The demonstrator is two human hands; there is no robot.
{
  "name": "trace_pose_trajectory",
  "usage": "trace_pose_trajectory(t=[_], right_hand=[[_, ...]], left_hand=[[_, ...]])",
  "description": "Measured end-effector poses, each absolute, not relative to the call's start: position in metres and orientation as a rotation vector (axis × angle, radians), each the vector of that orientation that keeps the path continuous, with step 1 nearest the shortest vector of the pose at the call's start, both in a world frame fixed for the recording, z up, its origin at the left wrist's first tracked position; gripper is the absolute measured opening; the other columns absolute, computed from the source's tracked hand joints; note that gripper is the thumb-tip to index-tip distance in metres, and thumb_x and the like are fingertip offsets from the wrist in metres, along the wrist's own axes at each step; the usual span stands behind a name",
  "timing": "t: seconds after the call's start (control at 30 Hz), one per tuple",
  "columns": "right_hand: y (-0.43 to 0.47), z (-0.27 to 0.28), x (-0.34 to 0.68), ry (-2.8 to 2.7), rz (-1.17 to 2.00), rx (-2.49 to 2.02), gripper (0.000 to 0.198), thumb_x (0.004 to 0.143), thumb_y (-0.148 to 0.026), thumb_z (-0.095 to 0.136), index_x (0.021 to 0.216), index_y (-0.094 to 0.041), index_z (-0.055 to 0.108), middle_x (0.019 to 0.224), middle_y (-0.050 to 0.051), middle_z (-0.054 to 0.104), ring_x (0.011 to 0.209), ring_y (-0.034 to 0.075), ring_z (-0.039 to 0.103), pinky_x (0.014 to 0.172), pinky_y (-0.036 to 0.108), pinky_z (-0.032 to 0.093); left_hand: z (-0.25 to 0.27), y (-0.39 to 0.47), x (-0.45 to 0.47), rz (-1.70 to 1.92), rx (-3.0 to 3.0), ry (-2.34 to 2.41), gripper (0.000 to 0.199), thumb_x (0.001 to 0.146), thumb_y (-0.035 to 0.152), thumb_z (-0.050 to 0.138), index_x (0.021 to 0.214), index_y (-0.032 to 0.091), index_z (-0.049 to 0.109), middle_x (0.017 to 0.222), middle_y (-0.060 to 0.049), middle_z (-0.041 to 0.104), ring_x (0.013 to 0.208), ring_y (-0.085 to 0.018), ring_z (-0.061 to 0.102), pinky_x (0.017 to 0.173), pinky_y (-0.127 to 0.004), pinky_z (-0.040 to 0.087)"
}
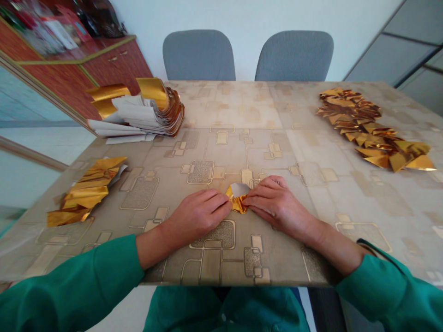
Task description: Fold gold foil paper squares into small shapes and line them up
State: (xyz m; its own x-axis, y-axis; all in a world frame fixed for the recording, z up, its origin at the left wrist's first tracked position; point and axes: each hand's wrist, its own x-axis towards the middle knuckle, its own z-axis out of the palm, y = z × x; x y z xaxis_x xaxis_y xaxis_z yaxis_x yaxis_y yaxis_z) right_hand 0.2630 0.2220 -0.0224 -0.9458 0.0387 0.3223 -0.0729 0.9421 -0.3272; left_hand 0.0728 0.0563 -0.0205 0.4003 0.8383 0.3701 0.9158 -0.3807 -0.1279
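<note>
Near the front of the table, a small piece of gold foil paper (239, 204) is held between both hands. Its gold side is crumpled and folded, and a pale grey underside shows at its far edge. My left hand (200, 210) pinches the left end between thumb and fingers. On the other end, my right hand (277, 203) has its fingertips closed, with the palm turned toward the table. Left of my left hand lies a short row of folded gold paper pieces (92, 189). The fingertips partly hide the paper's ends.
A thick bent stack of gold-and-white paper sheets (148, 115) sits at the back left. Along the right side runs a long pile of folded gold pieces (367, 124). Two grey chairs (199, 55) stand behind the patterned table (238, 147). A red-brown cabinet (114, 64) is at left.
</note>
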Motion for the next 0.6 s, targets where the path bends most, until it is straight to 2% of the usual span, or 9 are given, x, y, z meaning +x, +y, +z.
trace_pose_trajectory(t=[0.27, 0.43, 0.6], right_hand=[[0.226, -0.017, 0.264, -2.747, 0.406, 0.101, 0.021, 0.100, -0.027, 0.051, 0.103, -0.022, 0.072, 0.096, 0.004, 0.072, 0.092, 0.018, 0.057, 0.086, 0.037, 0.034], [0.222, -0.020, 0.263, -2.706, 0.294, 0.068, 0.022, 0.100, -0.027, 0.052, 0.096, -0.021, 0.072, 0.087, 0.003, 0.072, 0.088, 0.017, 0.056, 0.086, 0.037, 0.034], [0.218, -0.025, 0.262, -2.678, 0.222, 0.116, 0.022, 0.099, -0.023, 0.052, 0.089, -0.019, 0.071, 0.081, 0.003, 0.070, 0.082, 0.017, 0.054, 0.080, 0.035, 0.037]], left_hand=[[-0.028, 0.056, 0.073, -0.475, -2.243, -1.540, 0.019, 0.099, 0.012, 0.049, 0.102, 0.010, 0.067, 0.094, -0.009, 0.072, 0.082, -0.018, 0.066, 0.073, -0.031, 0.057], [-0.034, 0.057, 0.077, -0.568, -2.218, -1.582, 0.013, 0.096, 0.013, 0.055, 0.097, 0.011, 0.068, 0.092, -0.007, 0.072, 0.079, -0.017, 0.066, 0.073, -0.030, 0.056], [-0.032, 0.057, 0.082, -0.526, -2.252, -1.598, 0.016, 0.098, 0.024, 0.056, 0.094, 0.013, 0.068, 0.088, -0.006, 0.072, 0.079, -0.019, 0.063, 0.072, -0.032, 0.054]])
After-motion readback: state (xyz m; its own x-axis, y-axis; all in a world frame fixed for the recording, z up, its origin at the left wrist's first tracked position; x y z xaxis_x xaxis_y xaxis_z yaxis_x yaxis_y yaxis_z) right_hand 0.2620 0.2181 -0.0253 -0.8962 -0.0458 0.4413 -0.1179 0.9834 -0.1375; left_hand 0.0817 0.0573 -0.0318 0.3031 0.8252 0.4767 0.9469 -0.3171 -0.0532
